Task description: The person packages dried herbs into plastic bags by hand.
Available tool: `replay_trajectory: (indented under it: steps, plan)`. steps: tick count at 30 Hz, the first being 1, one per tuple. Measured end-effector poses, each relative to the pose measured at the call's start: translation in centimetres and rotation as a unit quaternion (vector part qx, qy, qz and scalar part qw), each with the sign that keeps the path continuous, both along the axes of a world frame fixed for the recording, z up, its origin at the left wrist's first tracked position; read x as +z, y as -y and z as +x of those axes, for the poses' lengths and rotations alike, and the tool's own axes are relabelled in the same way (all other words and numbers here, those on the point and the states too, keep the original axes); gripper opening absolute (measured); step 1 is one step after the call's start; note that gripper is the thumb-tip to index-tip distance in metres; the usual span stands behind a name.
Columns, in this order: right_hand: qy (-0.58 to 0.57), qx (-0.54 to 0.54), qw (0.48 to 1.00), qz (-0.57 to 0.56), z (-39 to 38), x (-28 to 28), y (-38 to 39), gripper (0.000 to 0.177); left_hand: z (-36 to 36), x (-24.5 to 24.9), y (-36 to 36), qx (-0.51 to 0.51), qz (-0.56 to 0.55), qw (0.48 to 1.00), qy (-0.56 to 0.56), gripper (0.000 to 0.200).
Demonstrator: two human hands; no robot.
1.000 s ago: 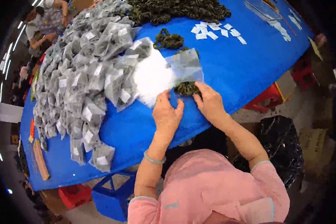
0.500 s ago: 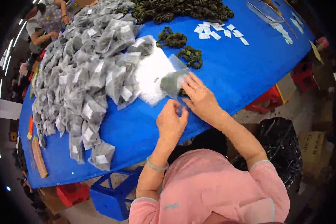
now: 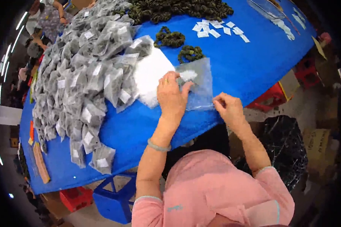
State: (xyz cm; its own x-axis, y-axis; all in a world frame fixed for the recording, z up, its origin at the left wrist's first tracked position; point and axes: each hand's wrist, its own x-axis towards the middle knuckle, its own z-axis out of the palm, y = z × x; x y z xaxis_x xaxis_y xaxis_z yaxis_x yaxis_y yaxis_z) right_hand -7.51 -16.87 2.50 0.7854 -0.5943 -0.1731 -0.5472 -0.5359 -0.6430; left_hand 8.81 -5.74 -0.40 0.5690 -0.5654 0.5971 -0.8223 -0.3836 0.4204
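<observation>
A translucent plastic bag point(image 3: 201, 85) lies on the blue table near its front edge, with a small white patch showing near its top left. My left hand point(image 3: 172, 94) rests on the bag's left side, thumb apart from the fingers. At the bag's lower right corner, my right hand point(image 3: 229, 109) pinches its edge. Left of the bag is a white stack of sheets point(image 3: 149, 77), partly under my left hand. Two dark green scrunchie clusters sit beyond the bag, one nearer point(image 3: 190, 54) and one farther point(image 3: 170, 38).
Filled grey bags with white labels point(image 3: 79, 87) are heaped on the left of the blue table point(image 3: 132, 140). Dark green scrunchies point(image 3: 178, 9) are piled at the back, near small white labels point(image 3: 216, 28). A blue stool point(image 3: 111, 200) stands below. Another person's arm point(image 3: 60, 11) is at upper left.
The bag now lies spread flatter and farther right. My left hand has moved up onto it, and my right hand has moved from its top to its lower right corner.
</observation>
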Motion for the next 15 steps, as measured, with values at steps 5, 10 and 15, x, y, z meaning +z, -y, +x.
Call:
replay_trajectory:
  steps: [5, 10, 15]
  plan:
    - [0.266, -0.028, 0.922, -0.28, -1.0, -2.4, 0.9, 0.038, -3.7, 1.6, 0.0, 0.008, 0.017, 0.987, -0.159, 0.028]
    - [0.175, -0.098, 0.951, -0.235, 1.7, -3.9, 1.9, 0.046, -4.4, 1.0, -0.9, -0.006, 0.16, 0.951, -0.265, 0.018]
    - [0.092, -0.164, 0.981, -0.054, 1.7, -1.2, 2.0, 0.039, -5.2, 1.2, -1.5, -0.022, 0.144, 0.919, -0.366, 0.025]
